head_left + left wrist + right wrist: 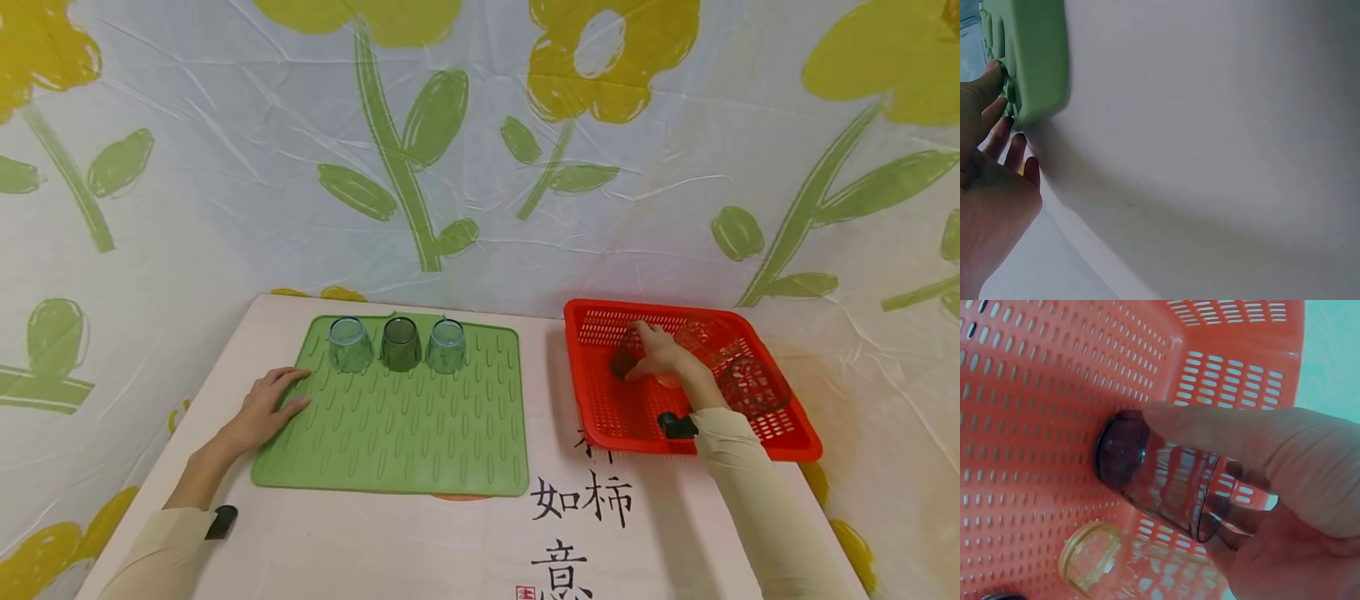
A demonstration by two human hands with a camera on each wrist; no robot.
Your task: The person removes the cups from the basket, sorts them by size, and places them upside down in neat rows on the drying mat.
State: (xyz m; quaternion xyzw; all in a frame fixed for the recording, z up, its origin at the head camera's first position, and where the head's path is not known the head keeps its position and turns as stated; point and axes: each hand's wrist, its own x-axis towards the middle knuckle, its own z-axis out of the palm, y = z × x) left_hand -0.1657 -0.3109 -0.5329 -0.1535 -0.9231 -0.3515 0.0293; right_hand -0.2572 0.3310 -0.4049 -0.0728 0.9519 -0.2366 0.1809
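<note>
In the red basket, my right hand holds a dark-tinted drinking glass. The right wrist view shows the thumb along one side of this glass and the fingers on the other, around its rim. The glass lies tilted, its dark base near the basket's perforated floor. My left hand rests at the left edge of the green drying mat, fingers loosely extended and thumb on the mat. Along the mat's back edge stand a bluish glass, a dark grey glass and another bluish glass.
The red basket stands right of the mat. Inside are an amber-rimmed glass, a clear glass at the back and a dark patterned glass on the right. A flowered cloth hangs behind the table.
</note>
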